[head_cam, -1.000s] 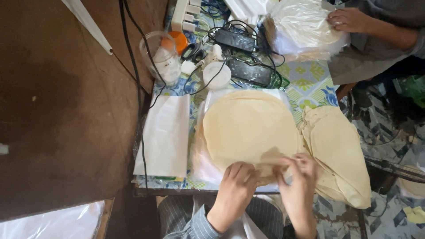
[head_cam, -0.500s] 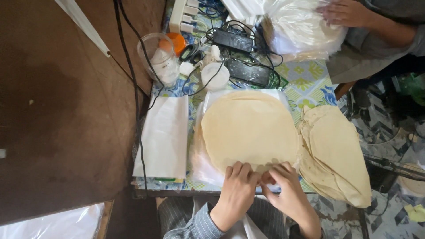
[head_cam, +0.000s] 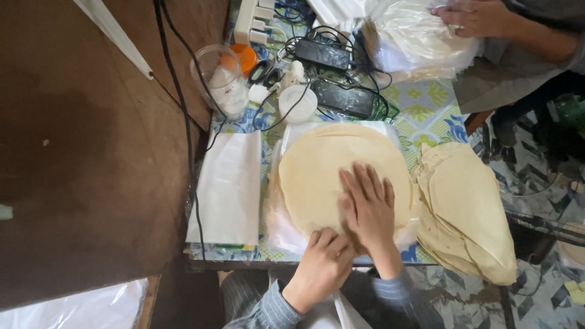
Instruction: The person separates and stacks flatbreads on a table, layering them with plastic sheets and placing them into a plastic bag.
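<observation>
On the table [head_cam: 426, 103], right hand [head_cam: 368, 204] now flat on flatbread [head_cam: 317, 170] (previously edge-gripping)

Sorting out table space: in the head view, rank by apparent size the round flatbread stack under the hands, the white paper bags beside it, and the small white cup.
1. Round flatbread stack, largest.
2. White paper bags, clearly smaller in area.
3. Small white cup, by far the smallest.
</observation>
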